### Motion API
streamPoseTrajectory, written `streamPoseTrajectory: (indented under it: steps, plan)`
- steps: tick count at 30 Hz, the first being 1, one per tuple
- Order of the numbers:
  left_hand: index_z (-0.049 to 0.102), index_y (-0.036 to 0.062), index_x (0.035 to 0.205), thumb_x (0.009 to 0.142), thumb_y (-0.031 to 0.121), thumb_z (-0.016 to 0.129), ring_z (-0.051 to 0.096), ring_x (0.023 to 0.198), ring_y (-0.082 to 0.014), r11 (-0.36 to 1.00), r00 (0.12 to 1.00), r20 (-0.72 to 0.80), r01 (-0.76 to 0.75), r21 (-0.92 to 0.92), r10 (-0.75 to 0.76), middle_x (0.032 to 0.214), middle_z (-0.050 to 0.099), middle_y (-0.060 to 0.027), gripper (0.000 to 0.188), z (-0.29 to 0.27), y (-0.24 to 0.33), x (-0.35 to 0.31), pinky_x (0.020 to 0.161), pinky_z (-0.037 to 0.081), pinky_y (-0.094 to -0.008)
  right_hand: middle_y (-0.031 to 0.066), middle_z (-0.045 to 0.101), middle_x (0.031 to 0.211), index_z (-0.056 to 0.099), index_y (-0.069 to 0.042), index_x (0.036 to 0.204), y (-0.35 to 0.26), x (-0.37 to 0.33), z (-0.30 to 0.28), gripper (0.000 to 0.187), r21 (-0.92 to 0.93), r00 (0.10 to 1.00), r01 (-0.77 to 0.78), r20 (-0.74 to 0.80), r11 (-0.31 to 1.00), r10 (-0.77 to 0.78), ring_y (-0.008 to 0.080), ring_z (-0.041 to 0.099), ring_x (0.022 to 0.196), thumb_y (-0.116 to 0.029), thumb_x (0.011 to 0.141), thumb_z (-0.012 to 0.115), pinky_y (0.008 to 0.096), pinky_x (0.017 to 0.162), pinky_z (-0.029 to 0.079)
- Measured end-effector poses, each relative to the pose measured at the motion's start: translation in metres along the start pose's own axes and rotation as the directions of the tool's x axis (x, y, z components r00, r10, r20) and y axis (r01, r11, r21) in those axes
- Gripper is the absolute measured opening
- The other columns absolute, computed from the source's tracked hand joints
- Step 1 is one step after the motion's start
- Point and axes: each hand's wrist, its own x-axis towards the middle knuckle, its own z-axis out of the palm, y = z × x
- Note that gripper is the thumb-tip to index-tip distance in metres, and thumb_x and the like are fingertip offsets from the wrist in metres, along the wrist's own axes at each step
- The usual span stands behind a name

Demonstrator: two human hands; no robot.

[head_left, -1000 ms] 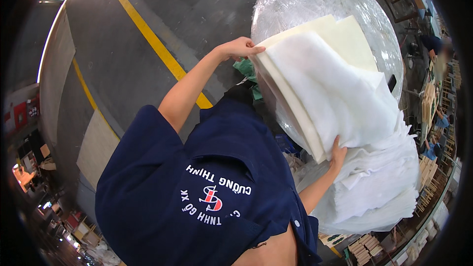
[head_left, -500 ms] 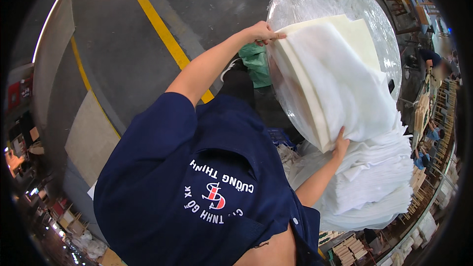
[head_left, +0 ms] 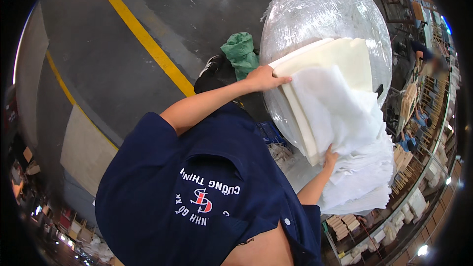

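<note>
My left hand (head_left: 266, 78) is closed on the left corner of a cream foam pad (head_left: 352, 59), thumb on top and the other fingers partly hidden. Draped over part of the foam is a soft white wadding sheet (head_left: 330, 101); its far edge lies short of the foam's far edge. At the near end, my right hand (head_left: 329, 158) grips the edge of the wadding, with its fingertips partly out of sight. Below that hand rises a stack of white wadding sheets (head_left: 362, 182). The foam rests on a large round top wrapped in clear film (head_left: 327, 7).
A green plastic sack (head_left: 240, 51) lies beside the round top, near my shoe (head_left: 211, 65). A blue crate (head_left: 271, 133) sits under its near side. Yellow lines (head_left: 143, 32) cross the grey floor. Wooden parts (head_left: 343, 225) and other people at work (head_left: 421, 118) are along the right.
My left hand has come nearer, its thumb now on the cream foam. The wadding's far edge has drawn back, showing more foam. My right hand stays at the near edge.
</note>
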Motion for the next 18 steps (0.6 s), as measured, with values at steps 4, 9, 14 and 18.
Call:
streamPoseTrajectory:
  steps: [4,9,14,18]
  plan:
    - [0.072,-0.0034,0.098,0.087,0.064,0.059,0.070,0.087,-0.0392,0.993,0.997,0.071,0.015,0.119,-0.024,0.092,0.070,-0.0256,0.070,-0.007,0.009,0.009,0.077,0.054,-0.0468,0.0255,0.056,0.135,0.048,0.016,0.133,-0.007,0.012,-0.010,0.067,-0.090,0.999,0.025,-0.033,0.996,-0.028,0.0329,0.055,0.124,-0.036,0.094,0.066,0.0376,0.103,0.042]
    - [0.072,-0.0039,0.097,0.087,0.067,0.055,0.070,0.083,-0.0400,0.979,0.995,0.097,-0.040,0.199,0.020,0.091,0.069,-0.0262,0.073,-0.006,0.006,0.015,0.074,0.055,-0.0483,0.0325,0.052,0.136,0.041,0.023,0.131,-0.020,0.002,-0.005,0.078,-0.203,0.984,-0.134,0.086,0.970,0.154,0.0331,0.055,0.123,-0.042,0.095,0.063,0.0381,0.097,0.047]
    - [0.071,-0.0047,0.097,0.088,0.069,0.052,0.070,0.085,-0.0385,0.937,0.957,0.283,-0.037,0.346,-0.066,0.089,0.070,-0.0246,0.077,-0.059,0.033,0.016,0.074,0.055,-0.0468,0.0358,0.057,0.125,0.045,0.027,0.124,-0.047,0.005,-0.010,0.081,-0.276,0.992,-0.069,0.084,0.959,0.096,0.0326,0.060,0.112,-0.046,0.093,0.064,0.0396,0.090,0.050]
    - [0.068,-0.0043,0.106,0.087,0.072,0.050,0.069,0.094,-0.0364,0.914,0.973,0.230,-0.104,0.392,0.012,0.101,0.069,-0.0256,0.081,-0.045,0.025,0.025,0.078,0.054,-0.0460,0.0300,0.057,0.130,0.047,0.022,0.128,-0.037,-0.024,-0.004,0.064,-0.206,0.963,-0.242,0.068,0.948,0.261,0.0314,0.057,0.119,-0.030,0.095,0.065,0.0376,0.098,0.045]
